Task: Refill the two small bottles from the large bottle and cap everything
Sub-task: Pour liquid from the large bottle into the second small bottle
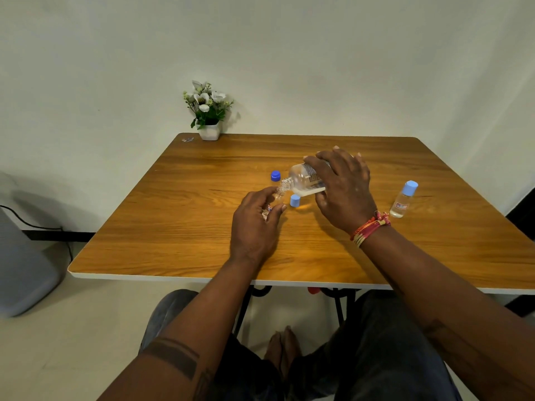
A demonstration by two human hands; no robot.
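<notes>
flower pot [209, 131]: white, holding white artificial flowers, at the far left corner of the wooden counter [179, 227], against the wall.

left hand [256, 224]: closed around a small bottle [273, 201] standing near counter centre. bottle is clear plastic, uncapped, a red and blue label partly visible between the fingers. fill level cannot be read.

dark blue cap [275, 175]: lying on the counter just behind the small bottle, apart from it.

large bottle [306, 178]: clear, tipped nearly horizontal, threaded neck pointing left and down, mouth touching or just above the small bottle's mouth. printed label on its side. a shallow pool of clear liquid lies along its lower wall.

light blue cap [295, 201]: upright on the counter, below the large bottle, just right of the small bottle.

right hand [346, 189]: gripping the large bottle's body from above. red and yellow thread bands on the wrist.

second small bottle [403, 200]: clear, light blue cap fitted, partly filled, same label, standing well to the right.
</notes>
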